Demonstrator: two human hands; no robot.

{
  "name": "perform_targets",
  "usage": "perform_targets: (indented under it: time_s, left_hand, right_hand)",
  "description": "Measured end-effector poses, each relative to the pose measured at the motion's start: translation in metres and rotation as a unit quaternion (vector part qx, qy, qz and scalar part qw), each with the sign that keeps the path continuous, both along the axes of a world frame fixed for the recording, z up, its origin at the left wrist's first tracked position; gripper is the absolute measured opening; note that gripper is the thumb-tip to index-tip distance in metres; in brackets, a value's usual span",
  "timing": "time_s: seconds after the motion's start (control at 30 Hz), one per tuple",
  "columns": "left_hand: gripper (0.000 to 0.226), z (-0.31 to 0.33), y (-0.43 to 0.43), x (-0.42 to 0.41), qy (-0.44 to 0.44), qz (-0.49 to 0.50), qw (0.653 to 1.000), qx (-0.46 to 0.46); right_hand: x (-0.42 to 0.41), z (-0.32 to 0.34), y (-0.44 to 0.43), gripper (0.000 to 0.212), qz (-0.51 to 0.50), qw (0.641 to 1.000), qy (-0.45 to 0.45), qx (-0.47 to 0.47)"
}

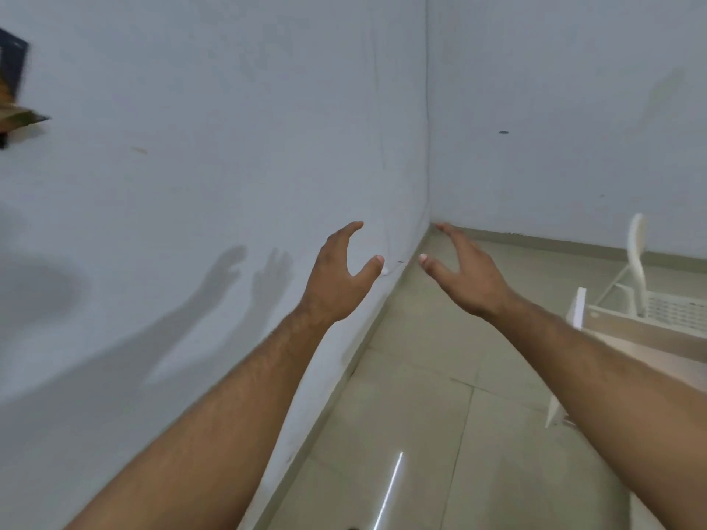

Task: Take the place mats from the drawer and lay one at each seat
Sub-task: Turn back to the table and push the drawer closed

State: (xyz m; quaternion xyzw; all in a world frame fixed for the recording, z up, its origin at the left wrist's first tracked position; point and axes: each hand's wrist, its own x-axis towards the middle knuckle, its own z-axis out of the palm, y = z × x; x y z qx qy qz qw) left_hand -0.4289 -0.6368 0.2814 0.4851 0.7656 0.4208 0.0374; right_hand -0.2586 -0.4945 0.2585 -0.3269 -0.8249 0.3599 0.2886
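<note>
We're looking into a bare corner of what seems a plain room in a home: pale blue-grey painted walls (229,147) are meeting at a corner, glossy beige floor tiles (421,434) are catching a streak of light, and a white metal chair with a mesh seat (650,300) is standing beside a pale wooden bench (646,330) at the right edge.

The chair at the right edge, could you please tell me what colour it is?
White, frame and perforated seat alike; the chair shows in the head view.
</note>
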Motion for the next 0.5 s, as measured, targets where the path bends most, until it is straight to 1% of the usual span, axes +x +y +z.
perform_targets:
  time_s: [0.1,0.27,0.33,0.5]
  left_hand:
    - [0.064,-0.01,0.066,-0.032,0.0,-0.06,0.998,0.003]
    - [0.065,-0.024,0.171,-0.079,-0.031,-0.16,0.987,0.003]
    - [0.064,-0.028,0.212,-0.091,-0.048,-0.202,0.978,-0.005]
    - [0.065,-0.036,0.314,-0.101,-0.055,-0.313,0.948,-0.025]
  right_hand:
    - [-0.022,-0.01,0.046,0.07,-0.045,0.999,-0.002,-0.004]
    - [-0.05,-0.024,0.114,0.071,-0.141,0.99,-0.009,-0.017]
    - [-0.057,-0.025,0.136,0.073,-0.186,0.982,-0.016,-0.024]
    - [-0.057,-0.03,0.183,0.072,-0.298,0.954,-0.014,-0.037]
